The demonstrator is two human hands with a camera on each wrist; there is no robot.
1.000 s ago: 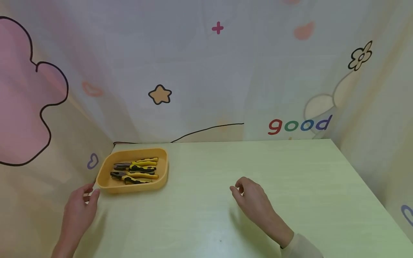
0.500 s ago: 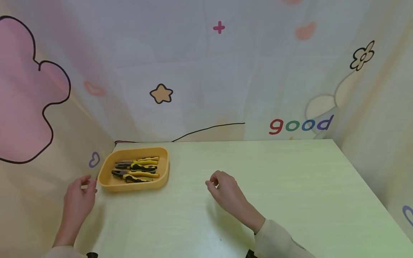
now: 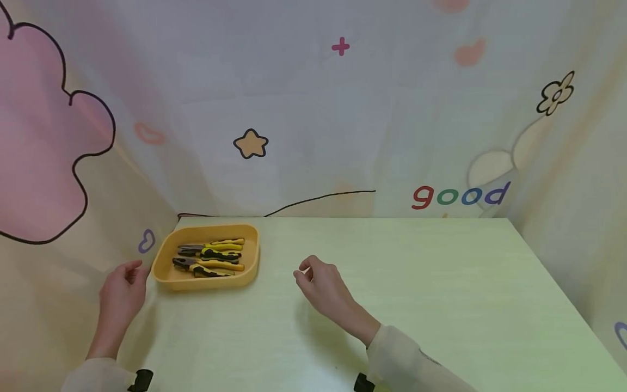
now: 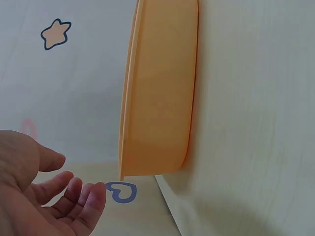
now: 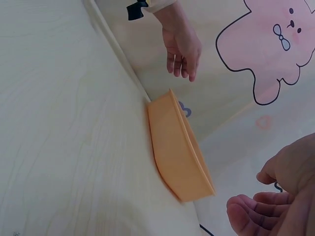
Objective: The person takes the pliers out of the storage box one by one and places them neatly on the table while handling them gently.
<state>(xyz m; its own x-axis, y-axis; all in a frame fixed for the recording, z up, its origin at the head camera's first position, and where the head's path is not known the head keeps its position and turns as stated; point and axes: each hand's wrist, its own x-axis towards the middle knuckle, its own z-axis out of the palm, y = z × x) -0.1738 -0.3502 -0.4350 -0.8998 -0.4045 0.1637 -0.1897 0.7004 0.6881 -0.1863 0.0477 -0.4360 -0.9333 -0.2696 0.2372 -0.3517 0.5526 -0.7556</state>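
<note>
A yellow-orange plastic tray (image 3: 206, 282) sits at the back left of the table, its side wall filling much of the left wrist view. Inside it lie several pliers (image 3: 208, 264) with yellow and black handles. My left hand (image 3: 122, 291) hovers just off the tray's left end, fingers loosely bent and holding nothing; in the left wrist view a gap separates the fingers (image 4: 91, 204) from the wall. To the right of the tray, above the table, is my right hand (image 3: 323, 286), loosely curled with nothing in it.
The pale table (image 3: 416, 305) runs right and forward from the tray. A printed curtain (image 3: 303, 109) hangs along its back and sides, close behind the tray and by my left hand.
My right hand has moved left toward the tray. My left hand has risen slightly beside the tray's left end. The tray and pliers stay in place; the head view shifts a little.
</note>
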